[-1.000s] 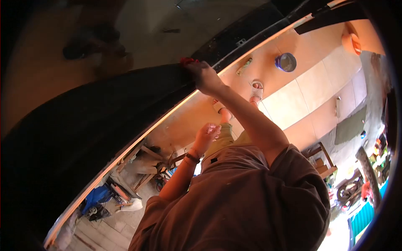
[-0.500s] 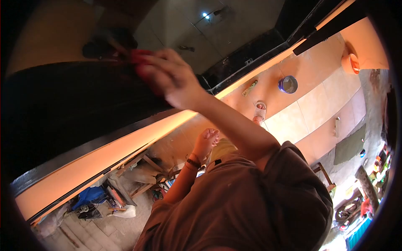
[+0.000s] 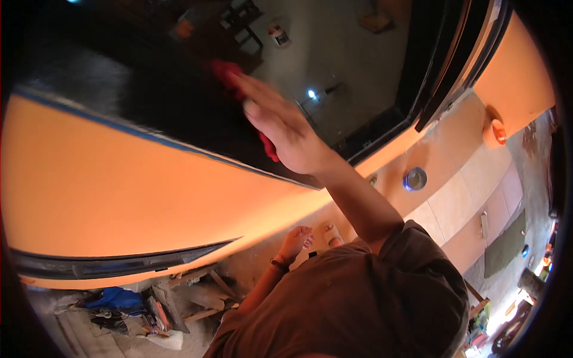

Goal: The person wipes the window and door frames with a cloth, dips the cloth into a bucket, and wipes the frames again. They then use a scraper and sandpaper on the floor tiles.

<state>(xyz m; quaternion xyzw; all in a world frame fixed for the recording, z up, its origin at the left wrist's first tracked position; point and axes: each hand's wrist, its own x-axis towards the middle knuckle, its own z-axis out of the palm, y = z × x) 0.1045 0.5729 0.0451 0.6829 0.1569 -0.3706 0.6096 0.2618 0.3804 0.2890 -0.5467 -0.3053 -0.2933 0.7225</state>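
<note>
A dark glossy pane [image 3: 352, 65] with reflections in it fills the upper part of the view. Against it my right hand [image 3: 286, 128] presses a red cloth [image 3: 227, 74]. The fingers lie over the cloth, blurred by motion, and one end of it hangs out below the palm. Down by my waist, my left hand [image 3: 297, 240] is loosely curled and away from the pane. Nothing shows in its fingers, and a dark bracelet [image 3: 278, 262] circles the wrist.
Below the pane runs an orange wall [image 3: 131, 185]. A blue-rimmed bucket [image 3: 414, 179] and an orange container [image 3: 495, 133] stand on the tiled floor at right. Wood scraps and a blue bag [image 3: 116, 298] lie at lower left. One sandalled foot [image 3: 332, 234] shows near my left hand.
My right hand has moved along the pane with the red cloth. The whole view has shifted, showing more orange wall at left. My left hand stays curled near my waist.
</note>
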